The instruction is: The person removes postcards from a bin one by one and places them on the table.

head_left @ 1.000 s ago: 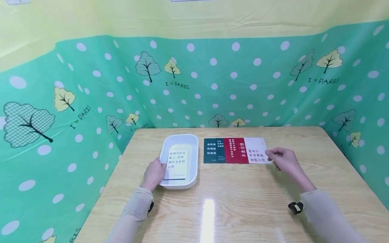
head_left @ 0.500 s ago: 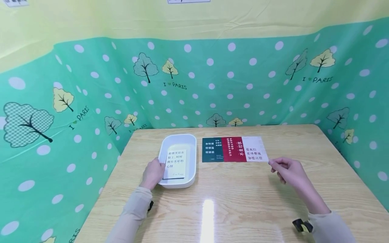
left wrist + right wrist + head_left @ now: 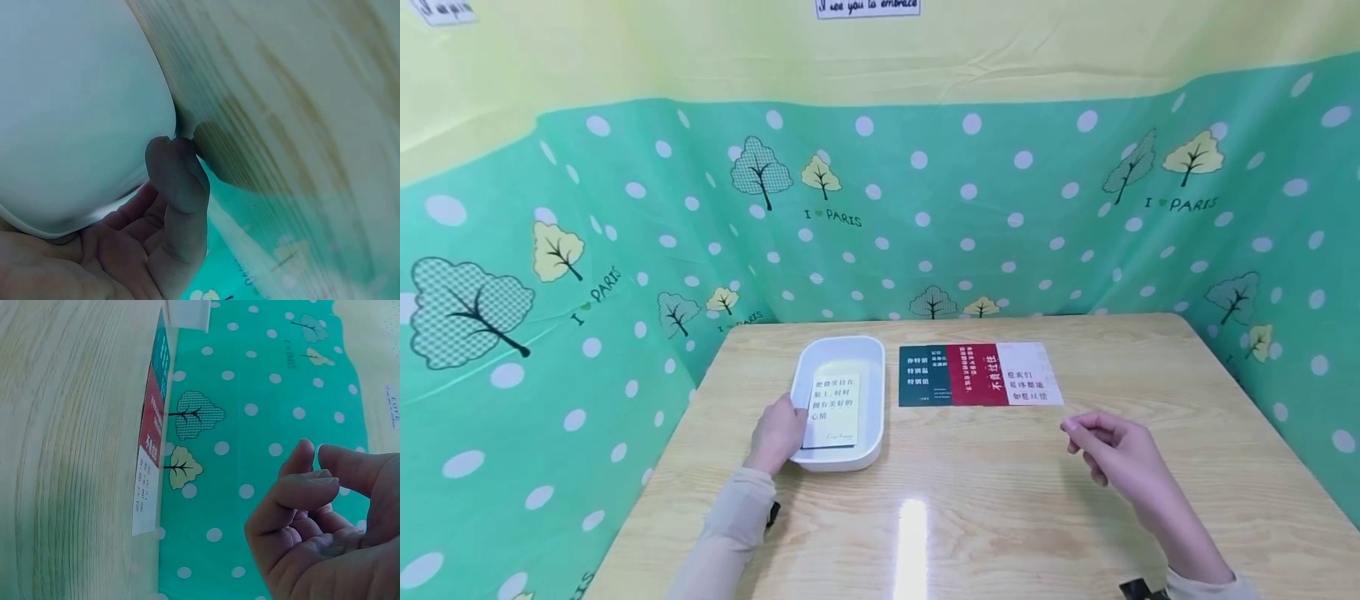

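Observation:
My left hand (image 3: 777, 435) grips the left side of a white plastic box (image 3: 875, 392), fingers at its rim. In the left wrist view a curled finger (image 3: 178, 181) lies against the box's outer wall. Inside the box lies a cream card (image 3: 835, 421) with printed writing, a dark edge showing beneath it. Right of the box, dark green (image 3: 919, 393), red (image 3: 976, 392) and white (image 3: 1033, 360) cards lie in a row, edges meeting or overlapping. My right hand (image 3: 1123, 462) hovers just right of the white card's near corner, fingers loosely curled with nothing between them.
The wooden table (image 3: 1000, 500) carries everything, with a bright light reflection (image 3: 913, 542) near its front middle. A green dotted curtain (image 3: 985, 208) with tree prints stands behind the table and along both sides.
My right hand has drawn away from the white card, back toward me and slightly right, and lifted off. The left hand keeps its grip on the box; the cards lie as before.

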A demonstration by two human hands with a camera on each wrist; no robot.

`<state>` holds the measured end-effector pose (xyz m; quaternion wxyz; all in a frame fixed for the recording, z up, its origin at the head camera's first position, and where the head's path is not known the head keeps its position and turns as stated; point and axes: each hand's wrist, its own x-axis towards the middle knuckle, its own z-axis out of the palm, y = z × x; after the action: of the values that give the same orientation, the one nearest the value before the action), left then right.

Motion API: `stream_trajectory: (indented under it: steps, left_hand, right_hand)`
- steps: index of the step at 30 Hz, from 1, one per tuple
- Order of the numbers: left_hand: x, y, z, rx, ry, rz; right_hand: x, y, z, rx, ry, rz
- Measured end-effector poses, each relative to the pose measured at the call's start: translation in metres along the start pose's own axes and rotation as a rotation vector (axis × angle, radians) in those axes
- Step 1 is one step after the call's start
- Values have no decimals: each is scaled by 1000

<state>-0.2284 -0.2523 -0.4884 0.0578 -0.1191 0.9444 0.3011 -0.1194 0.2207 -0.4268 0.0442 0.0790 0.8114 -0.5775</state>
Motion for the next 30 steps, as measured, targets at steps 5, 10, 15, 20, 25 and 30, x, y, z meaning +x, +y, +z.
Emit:
stream_trajectory:
  steps: [5, 10, 15, 20, 25, 30]
  left_hand:
    - [-1, -4, 0, 0, 12, 15]
    - [1, -3, 0, -9, 7, 2]
    - [2, -2, 0, -5, 6, 15]
    - [0, -3, -1, 16, 9, 14]
    - [0, -3, 0, 14, 10, 14]
    - [2, -1, 0, 26, 24, 21]
  right_hand:
    - [-13, -6, 7, 18, -2, 6]
    - [-21, -15, 15, 33, -25, -29]
    - [-17, -29, 24, 48, -50, -101]
    - [-7, -49, 41, 47, -114, -123]
    - [6, -73, 62, 1, -189, -168]
    - [25, -94, 87, 19, -273, -260]
